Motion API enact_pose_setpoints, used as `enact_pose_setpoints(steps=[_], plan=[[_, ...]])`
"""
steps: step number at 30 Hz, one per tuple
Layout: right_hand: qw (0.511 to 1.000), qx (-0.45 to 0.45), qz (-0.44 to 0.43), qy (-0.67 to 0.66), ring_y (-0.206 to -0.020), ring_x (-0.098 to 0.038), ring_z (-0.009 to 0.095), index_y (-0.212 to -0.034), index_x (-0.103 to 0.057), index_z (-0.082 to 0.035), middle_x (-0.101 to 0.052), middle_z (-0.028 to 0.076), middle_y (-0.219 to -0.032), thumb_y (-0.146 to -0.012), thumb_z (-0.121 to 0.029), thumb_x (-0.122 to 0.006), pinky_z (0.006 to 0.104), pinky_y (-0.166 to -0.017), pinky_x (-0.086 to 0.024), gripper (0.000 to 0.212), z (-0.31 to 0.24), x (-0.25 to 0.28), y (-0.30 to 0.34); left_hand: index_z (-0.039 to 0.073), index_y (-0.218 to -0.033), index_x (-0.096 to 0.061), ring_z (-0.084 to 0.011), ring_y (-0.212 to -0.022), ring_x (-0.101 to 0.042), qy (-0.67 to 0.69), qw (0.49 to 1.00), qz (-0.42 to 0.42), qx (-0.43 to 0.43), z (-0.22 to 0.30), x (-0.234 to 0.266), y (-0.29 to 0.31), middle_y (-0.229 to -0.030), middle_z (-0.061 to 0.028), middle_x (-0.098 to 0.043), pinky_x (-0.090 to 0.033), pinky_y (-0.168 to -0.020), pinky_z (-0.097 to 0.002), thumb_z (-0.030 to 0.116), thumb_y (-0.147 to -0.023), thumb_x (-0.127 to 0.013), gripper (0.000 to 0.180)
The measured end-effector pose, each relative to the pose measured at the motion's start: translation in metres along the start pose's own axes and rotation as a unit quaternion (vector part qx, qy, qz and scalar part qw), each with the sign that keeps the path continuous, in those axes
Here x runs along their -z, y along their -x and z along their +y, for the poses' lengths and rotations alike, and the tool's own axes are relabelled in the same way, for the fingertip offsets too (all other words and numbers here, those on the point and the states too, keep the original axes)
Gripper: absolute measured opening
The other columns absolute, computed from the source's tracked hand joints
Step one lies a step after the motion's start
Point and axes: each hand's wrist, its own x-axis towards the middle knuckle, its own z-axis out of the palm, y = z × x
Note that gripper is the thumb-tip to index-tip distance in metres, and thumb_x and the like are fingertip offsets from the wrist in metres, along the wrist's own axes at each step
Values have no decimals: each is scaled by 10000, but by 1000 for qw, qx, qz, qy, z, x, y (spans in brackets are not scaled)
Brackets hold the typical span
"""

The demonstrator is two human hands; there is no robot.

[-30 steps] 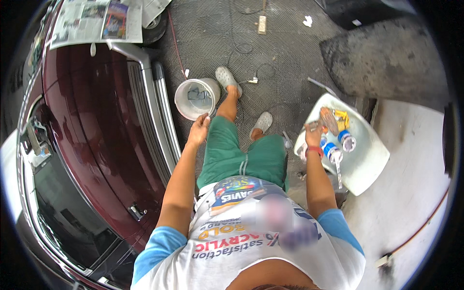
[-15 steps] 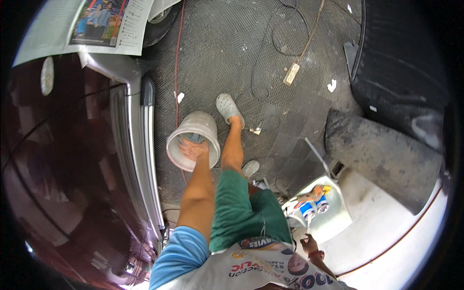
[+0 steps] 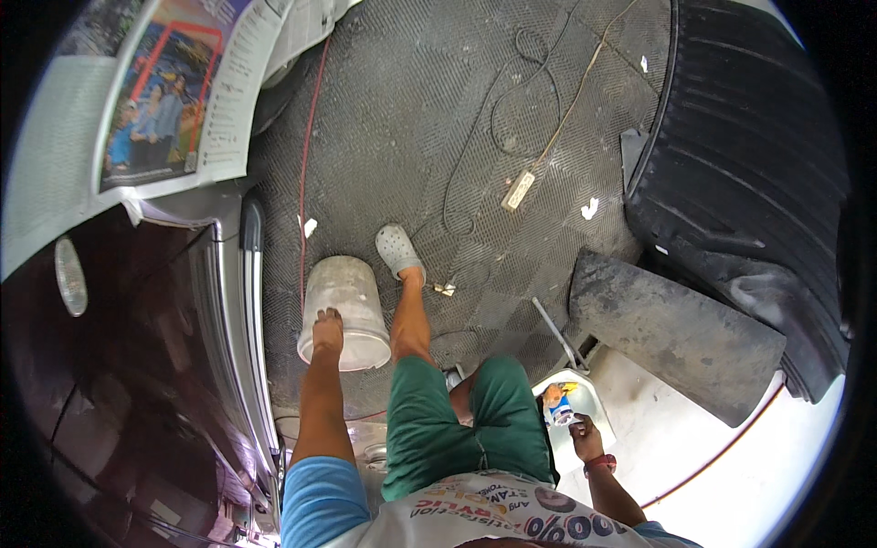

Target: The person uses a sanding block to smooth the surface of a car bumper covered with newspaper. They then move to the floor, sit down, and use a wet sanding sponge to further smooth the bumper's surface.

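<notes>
"What's closest?"
"The green shorts (image 3: 425,434). Then the right hand (image 3: 587,437), its fingers bent beside a blue-and-white can (image 3: 561,417) on the white plastic surface (image 3: 592,395). I can't tell whether they hold anything."
"And the left hand (image 3: 327,331)?"
"Its fingers curl over the outside of the bucket (image 3: 343,285), near the rim. Whether they grip, I can't tell."
"Where's the bucket?"
"On the dark floor (image 3: 402,110), between the maroon car (image 3: 128,365) and a grey clog (image 3: 396,248). Its base points away from the person; on its side or upside down, I can't tell."
"Beyond that?"
"A grey slab (image 3: 671,333) at right, then a power strip (image 3: 518,191). Newspaper (image 3: 164,110) covers part of the car."
</notes>
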Motion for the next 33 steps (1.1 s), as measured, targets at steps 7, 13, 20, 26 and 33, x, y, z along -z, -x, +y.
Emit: enact_pose_setpoints(steps=[7,13,20,26,33], plan=[[999,39,6,31,-869,-770,289,-1315,-620,-51,-773,172,-963,-988,-176,-669,396,-793,-604,353,-35,77,-5,37,-1251,-685,-265,-1139,-618,20,998,39,44,10,90,26,-1249,-86,-623,-606,-879,-344,110,-952,-609,317],[985,90,-11,145,-923,-757,372,-1316,-651,-71,-783,174,-974,-930,-316,-726,470,-844,-597,463,-68,163,-53,34,-1186,-731,-281,-1170,-632,35,995,72,54,23,233,9,-1246,-106,-655,-601,-915,-373,112,-955,-604,274],[961,172,58,210,-1065,-720,440,-1308,-651,-37,-747,250,-1106,-943,-350,-712,471,-888,-577,485,-187,278,-257,29,-1259,-677,-379,-1243,-644,210,961,53,171,50,476,-26,-1313,-175,-634,-571,-1016,-415,148,-843,-738,437],[963,263,-47,-44,-1184,-688,399,-1365,-624,12,-720,269,-1238,-966,-481,-701,464,-1009,-531,640,-415,292,-291,4,-1375,-658,-422,-1294,-623,407,871,91,260,102,665,-74,-1352,-303,-656,-491,-1129,-434,257,-774,-716,655],[818,10,-284,-500,-1146,-682,356,-1568,-392,-11,-536,237,-1483,-934,-686,-692,468,-802,-581,974,-628,375,-290,-12,-1418,-626,-374,-1312,-637,678,669,148,265,210,852,-147,-1380,-257,-670,-466,-1155,-407,303,-750,-748,748]])
